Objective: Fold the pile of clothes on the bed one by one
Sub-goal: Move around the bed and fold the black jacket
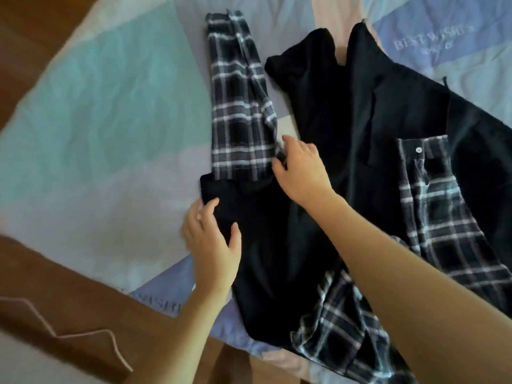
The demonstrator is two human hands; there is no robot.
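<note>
A black-and-white plaid shirt (243,112) lies spread on the bed, mixed with a black garment (346,112) that covers its middle. One plaid sleeve runs from the far side toward the centre; more plaid shows at the right (443,217) and at the near edge (340,328). The right hand (302,170) rests at the near end of the plaid sleeve, fingers pinching the fabric edge where it meets the black cloth. The left hand (213,242) lies on the left corner of the black cloth, thumb on top and fingers curled under its edge, gripping it lightly. The black garment reaches from the centre to the far right, its collar and lapel edges showing at the far side. The bedspread (105,106), in pale green, lilac and blue patches, is bare and flat over the whole left half, leaving wide room there. Its near edge runs diagonally by the left forearm, with brown floor (69,314) beyond it.
</note>
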